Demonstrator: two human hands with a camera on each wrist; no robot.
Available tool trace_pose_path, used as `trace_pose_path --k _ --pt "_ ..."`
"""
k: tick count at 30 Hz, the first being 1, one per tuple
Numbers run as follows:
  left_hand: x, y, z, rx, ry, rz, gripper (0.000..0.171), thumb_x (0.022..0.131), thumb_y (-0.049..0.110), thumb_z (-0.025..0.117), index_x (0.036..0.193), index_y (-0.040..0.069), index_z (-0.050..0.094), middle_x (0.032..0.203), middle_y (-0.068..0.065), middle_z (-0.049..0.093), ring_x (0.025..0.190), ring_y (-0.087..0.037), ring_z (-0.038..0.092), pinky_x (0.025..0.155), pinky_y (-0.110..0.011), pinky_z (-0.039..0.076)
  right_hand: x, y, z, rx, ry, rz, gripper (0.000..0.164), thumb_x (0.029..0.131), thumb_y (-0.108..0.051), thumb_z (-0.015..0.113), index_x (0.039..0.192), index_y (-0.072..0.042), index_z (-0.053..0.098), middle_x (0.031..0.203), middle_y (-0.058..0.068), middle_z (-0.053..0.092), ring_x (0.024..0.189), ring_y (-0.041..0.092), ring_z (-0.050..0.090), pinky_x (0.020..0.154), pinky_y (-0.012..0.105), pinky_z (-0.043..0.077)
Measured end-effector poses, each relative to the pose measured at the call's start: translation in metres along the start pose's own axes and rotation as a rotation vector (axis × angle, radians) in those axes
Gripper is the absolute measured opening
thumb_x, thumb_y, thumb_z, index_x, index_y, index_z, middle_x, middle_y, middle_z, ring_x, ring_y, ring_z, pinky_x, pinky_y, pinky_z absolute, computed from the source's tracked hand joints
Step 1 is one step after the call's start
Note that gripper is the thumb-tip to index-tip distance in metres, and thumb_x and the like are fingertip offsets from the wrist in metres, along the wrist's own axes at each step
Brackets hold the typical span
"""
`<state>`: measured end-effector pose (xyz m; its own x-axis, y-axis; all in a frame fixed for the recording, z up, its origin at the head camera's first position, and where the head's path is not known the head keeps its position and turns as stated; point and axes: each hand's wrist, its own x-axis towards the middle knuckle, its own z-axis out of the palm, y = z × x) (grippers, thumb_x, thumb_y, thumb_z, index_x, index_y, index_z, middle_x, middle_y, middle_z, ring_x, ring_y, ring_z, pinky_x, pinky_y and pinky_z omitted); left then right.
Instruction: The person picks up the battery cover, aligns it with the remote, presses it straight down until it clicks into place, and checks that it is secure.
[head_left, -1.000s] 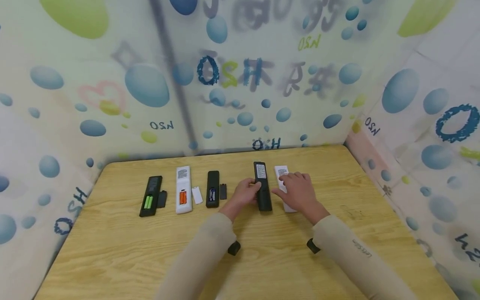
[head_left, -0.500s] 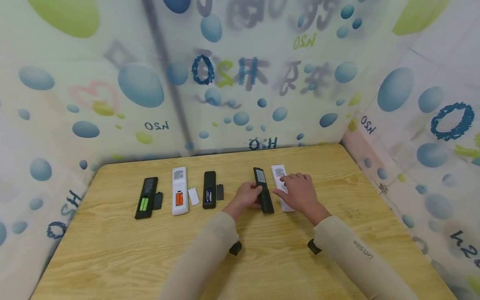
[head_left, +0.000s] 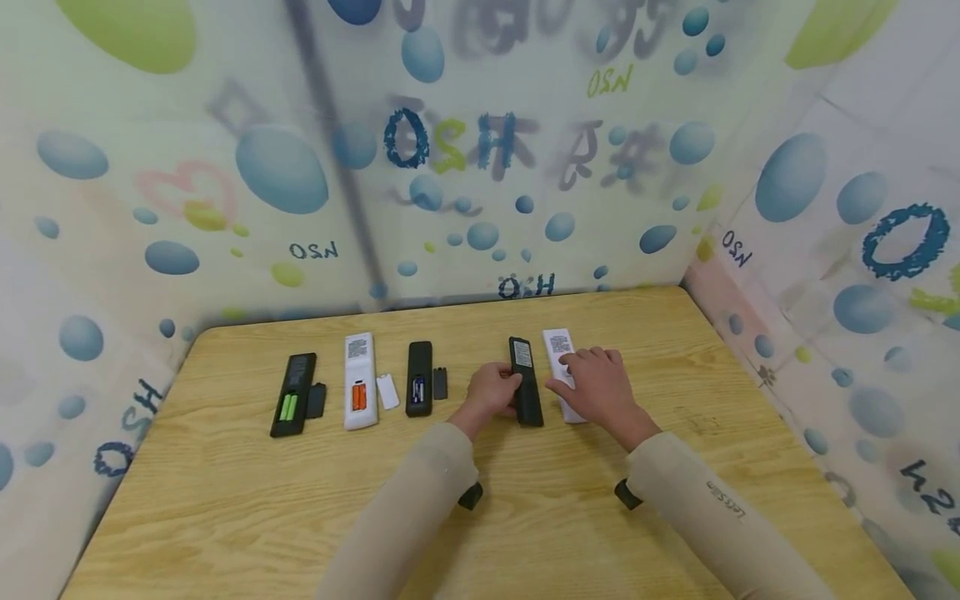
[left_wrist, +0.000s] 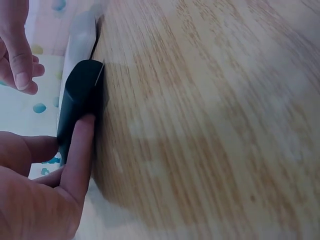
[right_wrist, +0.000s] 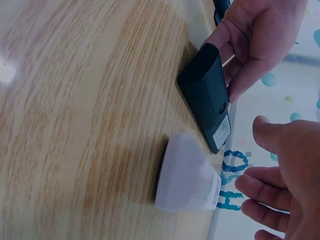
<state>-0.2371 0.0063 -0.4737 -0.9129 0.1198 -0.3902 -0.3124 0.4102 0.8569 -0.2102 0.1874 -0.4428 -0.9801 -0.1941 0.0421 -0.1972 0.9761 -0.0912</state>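
Observation:
My left hand (head_left: pixel 492 390) grips the left side of a black remote control (head_left: pixel 528 402), which lies back-up with a label near its far end. In the left wrist view, the thumb is on one face of this black remote (left_wrist: pixel 82 90) and a finger reaches along its underside. Just to the right, a white remote control (head_left: pixel 557 342) lies on the table, partly covered in the head view by my right hand (head_left: pixel 597 385). That hand hovers with loosely bent fingers; the right wrist view shows them apart from the white remote (right_wrist: pixel 187 175).
Left on the wooden table (head_left: pixel 262 517) lie a black remote with green batteries (head_left: pixel 293 396), a white remote with orange batteries (head_left: pixel 360 379) and a black remote with blue batteries (head_left: pixel 419 379). A loose cover lies beside each, including a white cover (head_left: pixel 387 391). A patterned wall (head_left: pixel 480 208) stands behind.
The far end of the black remote in my left hand has come lower and nearer; the remote slanted, then turned back slightly. The right hand has barely moved. The head view shifted slightly.

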Motion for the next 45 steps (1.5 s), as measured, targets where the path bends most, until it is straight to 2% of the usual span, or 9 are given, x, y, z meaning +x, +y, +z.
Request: trace_pose_path --k 10,14,19,24,29,34,40,45 --pt "-0.001 0.001 -0.004 0.048 0.030 -0.032 0.037 0.097 0.015 0.056 0.132 0.004 0.056 0.118 -0.018 0.064 0.081 -0.023 0.070 0.060 -0.030 0.059 0.002 -0.004 0.002 0.006 0.000 -0.008 0.056 0.091 -0.056 0.059 0.126 -0.012 0.063 0.114 0.007 0.068 0.115 0.030 0.054 0.101 0.051 0.037" --pt "-0.002 0.000 -0.007 0.061 0.042 -0.038 0.036 0.096 0.011 0.055 0.131 0.003 0.057 0.118 -0.019 0.065 0.080 -0.024 0.072 0.063 -0.032 0.060 0.002 -0.006 0.002 0.014 0.001 -0.021 0.055 0.091 -0.055 0.060 0.124 -0.011 0.064 0.110 0.006 0.069 0.111 0.030 0.055 0.099 0.050 0.038" --pt "-0.009 0.001 -0.010 0.125 0.067 -0.017 0.037 0.095 0.013 0.054 0.131 0.005 0.058 0.115 -0.015 0.066 0.088 -0.021 0.069 0.073 -0.034 0.059 0.003 -0.010 0.004 0.017 0.002 -0.032 0.052 0.092 -0.053 0.060 0.122 -0.011 0.065 0.107 0.005 0.069 0.107 0.028 0.056 0.098 0.050 0.039" --pt "-0.013 -0.002 -0.015 0.101 0.048 -0.014 0.039 0.094 0.010 0.051 0.133 0.006 0.056 0.105 -0.013 0.066 0.081 -0.021 0.068 0.067 -0.030 0.060 0.005 -0.014 0.007 0.025 0.003 -0.037 0.052 0.091 -0.054 0.060 0.121 -0.012 0.065 0.107 0.004 0.069 0.108 0.028 0.056 0.101 0.050 0.038" --pt "-0.015 -0.004 -0.024 0.132 0.054 0.047 0.036 0.094 0.012 0.052 0.129 0.006 0.059 0.103 -0.011 0.069 0.074 -0.021 0.070 0.063 -0.029 0.058 0.006 -0.019 0.010 0.038 -0.015 -0.044 0.053 0.091 -0.055 0.059 0.122 -0.012 0.065 0.106 0.002 0.069 0.111 0.028 0.056 0.103 0.050 0.037" --pt "-0.020 -0.005 -0.043 0.103 0.021 0.063 0.034 0.097 0.018 0.053 0.129 0.007 0.058 0.113 -0.013 0.067 0.086 -0.022 0.069 0.064 -0.031 0.059 0.008 -0.026 0.012 0.048 -0.033 -0.040 0.051 0.091 -0.054 0.060 0.122 -0.013 0.064 0.108 0.002 0.069 0.112 0.028 0.056 0.104 0.051 0.036" --pt "-0.025 -0.011 -0.083 0.103 0.064 0.088 0.037 0.098 0.019 0.051 0.133 0.007 0.056 0.120 -0.015 0.065 0.085 -0.026 0.069 0.066 -0.034 0.059 0.012 -0.042 0.018 0.048 -0.030 -0.075 0.049 0.091 -0.052 0.062 0.123 -0.016 0.064 0.112 0.002 0.069 0.109 0.026 0.056 0.100 0.050 0.038" --pt "-0.028 -0.017 -0.116 0.139 0.117 0.060 0.037 0.100 0.021 0.049 0.134 0.007 0.054 0.120 -0.015 0.064 0.083 -0.025 0.067 0.066 -0.033 0.058 0.013 -0.058 0.018 0.066 0.001 -0.144 0.045 0.092 -0.048 0.063 0.123 -0.016 0.064 0.120 0.005 0.067 0.113 0.028 0.057 0.098 0.050 0.040"
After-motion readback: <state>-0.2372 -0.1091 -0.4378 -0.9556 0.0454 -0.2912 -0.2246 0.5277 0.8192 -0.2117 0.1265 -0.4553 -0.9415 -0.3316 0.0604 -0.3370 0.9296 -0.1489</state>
